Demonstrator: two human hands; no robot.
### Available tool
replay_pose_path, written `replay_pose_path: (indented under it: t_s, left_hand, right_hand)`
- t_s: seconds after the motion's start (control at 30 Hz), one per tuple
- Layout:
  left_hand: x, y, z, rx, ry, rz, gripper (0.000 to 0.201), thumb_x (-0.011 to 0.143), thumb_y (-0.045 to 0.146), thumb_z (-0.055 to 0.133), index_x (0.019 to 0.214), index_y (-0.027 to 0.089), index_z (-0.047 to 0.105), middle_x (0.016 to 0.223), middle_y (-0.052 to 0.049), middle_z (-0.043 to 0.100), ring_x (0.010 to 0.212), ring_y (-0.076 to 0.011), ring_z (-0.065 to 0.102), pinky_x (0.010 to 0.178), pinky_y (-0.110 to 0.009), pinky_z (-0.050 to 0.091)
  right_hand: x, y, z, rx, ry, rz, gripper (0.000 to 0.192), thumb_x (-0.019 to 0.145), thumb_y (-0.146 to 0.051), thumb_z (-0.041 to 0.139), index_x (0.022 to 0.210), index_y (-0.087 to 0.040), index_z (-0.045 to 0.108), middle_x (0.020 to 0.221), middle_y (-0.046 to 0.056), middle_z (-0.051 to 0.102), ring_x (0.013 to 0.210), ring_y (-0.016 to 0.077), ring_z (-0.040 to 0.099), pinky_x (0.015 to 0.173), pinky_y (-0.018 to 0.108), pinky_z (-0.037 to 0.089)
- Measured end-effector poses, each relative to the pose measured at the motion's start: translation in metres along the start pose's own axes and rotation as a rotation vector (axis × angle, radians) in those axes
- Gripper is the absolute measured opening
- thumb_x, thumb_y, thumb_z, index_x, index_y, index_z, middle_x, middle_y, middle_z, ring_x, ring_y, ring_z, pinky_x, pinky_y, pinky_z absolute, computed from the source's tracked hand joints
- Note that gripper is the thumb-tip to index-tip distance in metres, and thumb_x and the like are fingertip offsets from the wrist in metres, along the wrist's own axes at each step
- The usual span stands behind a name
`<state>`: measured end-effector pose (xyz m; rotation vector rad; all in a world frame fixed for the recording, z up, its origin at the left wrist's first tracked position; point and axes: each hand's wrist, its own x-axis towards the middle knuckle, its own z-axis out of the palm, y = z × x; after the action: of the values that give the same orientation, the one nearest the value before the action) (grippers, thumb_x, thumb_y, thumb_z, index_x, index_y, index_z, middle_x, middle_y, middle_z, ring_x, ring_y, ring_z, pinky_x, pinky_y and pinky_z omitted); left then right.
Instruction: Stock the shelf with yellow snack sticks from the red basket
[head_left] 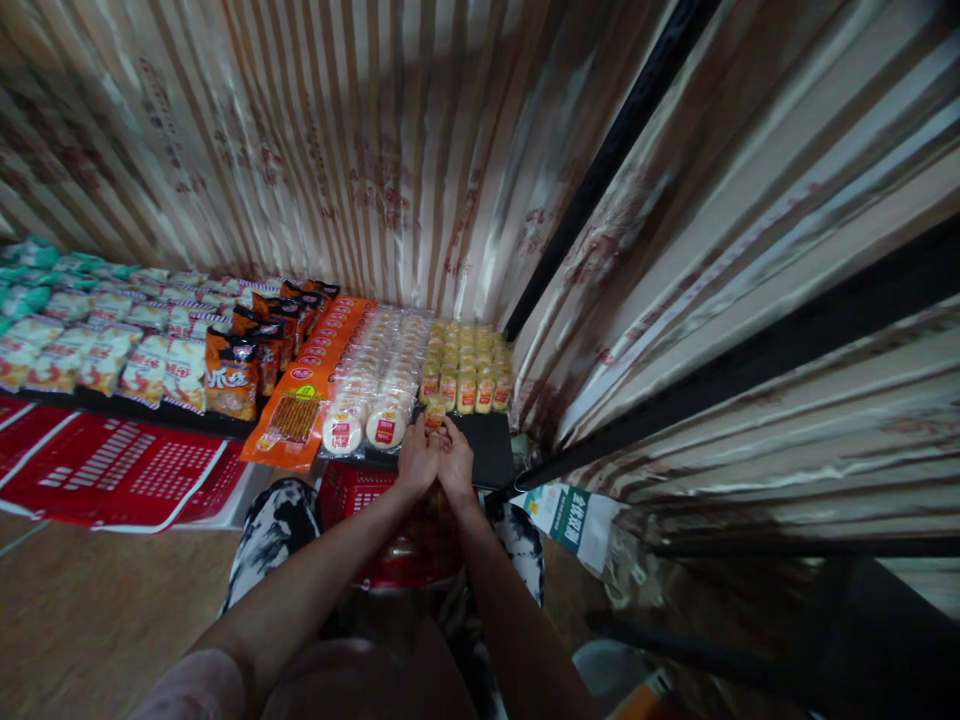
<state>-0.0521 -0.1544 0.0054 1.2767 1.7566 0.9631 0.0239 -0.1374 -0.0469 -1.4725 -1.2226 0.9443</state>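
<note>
Both hands meet at the front edge of a low black shelf (pixel 491 450). The left hand (pixel 417 460) and the right hand (pixel 455 462) press close together, and their fingers pinch one small yellow snack pack (pixel 434 412) between them. The pack sits at the fingertips, just in front of the rows of yellow packs (pixel 469 370) that stand a little past the hands.

The step looks like setting this pack into the front row. To do it well, the pack should stand up straight like its neighbours, label to the front, snug beside the pack next to it. A soft grip is best, because the wrapper may crush. The hands should go in slowly so they do not knock the row over.

Just left of the hands lie round white cakes (pixel 379 385) in clear wrap. Further left is a long orange packet (pixel 311 385), then dark orange bags (pixel 232 375). Under the wrists sits a red basket (pixel 360 495). A striped curtain (pixel 360 150) hangs behind the shelf.
</note>
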Motion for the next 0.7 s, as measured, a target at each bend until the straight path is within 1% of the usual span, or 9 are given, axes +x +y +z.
replay_pose_path:
  t_s: [0.13, 0.27, 0.4, 0.57, 0.7]
  left_hand:
    - [0.0, 0.006, 0.001, 0.024, 0.013, -0.005, 0.056, 0.082, 0.023, 0.039, 0.134, 0.006, 0.034, 0.121, -0.018, 0.053, 0.116, -0.0244, 0.046, 0.1, -0.033, 0.031]
    - [0.0, 0.01, 0.001, 0.055, 0.005, 0.008, 0.055, 0.084, 0.023, 0.035, 0.136, 0.006, 0.03, 0.127, -0.016, 0.051, 0.119, -0.0205, 0.044, 0.101, -0.03, 0.03]
    - [0.001, 0.012, 0.0, 0.099, -0.012, 0.02, 0.052, 0.086, 0.025, 0.031, 0.135, 0.008, 0.033, 0.129, -0.015, 0.05, 0.12, -0.0204, 0.044, 0.102, -0.031, 0.03]
    - [0.006, 0.015, -0.001, 0.134, -0.014, -0.002, 0.052, 0.086, 0.026, 0.031, 0.134, 0.007, 0.034, 0.124, -0.017, 0.053, 0.118, -0.0217, 0.046, 0.1, -0.033, 0.032]
    - [0.01, 0.016, 0.0, 0.151, -0.019, 0.017, 0.05, 0.086, 0.026, 0.03, 0.132, 0.005, 0.037, 0.122, -0.018, 0.054, 0.116, -0.0224, 0.047, 0.1, -0.034, 0.033]
  right_hand:
    - [0.006, 0.001, 0.002, -0.007, 0.007, -0.022, 0.046, 0.073, -0.021, 0.05, 0.118, -0.017, 0.056, 0.094, 0.006, 0.061, 0.078, 0.0149, 0.062, 0.077, 0.027, 0.05]
    - [0.012, 0.001, 0.002, -0.035, -0.006, -0.041, 0.046, 0.074, -0.018, 0.049, 0.12, -0.016, 0.055, 0.095, 0.007, 0.06, 0.079, 0.0154, 0.062, 0.078, 0.029, 0.05]
    - [0.016, -0.001, 0.002, -0.081, -0.024, -0.063, 0.048, 0.075, -0.016, 0.046, 0.121, -0.015, 0.054, 0.096, 0.008, 0.059, 0.08, 0.0151, 0.062, 0.08, 0.028, 0.049]
    - [0.016, -0.007, 0.002, -0.163, -0.006, -0.112, 0.047, 0.076, -0.014, 0.044, 0.121, -0.012, 0.055, 0.097, 0.011, 0.061, 0.084, 0.0165, 0.061, 0.08, 0.027, 0.048]
    - [0.014, -0.01, 0.003, -0.224, 0.005, -0.155, 0.046, 0.077, -0.015, 0.043, 0.121, -0.014, 0.055, 0.104, 0.01, 0.061, 0.091, 0.0169, 0.059, 0.086, 0.028, 0.046]
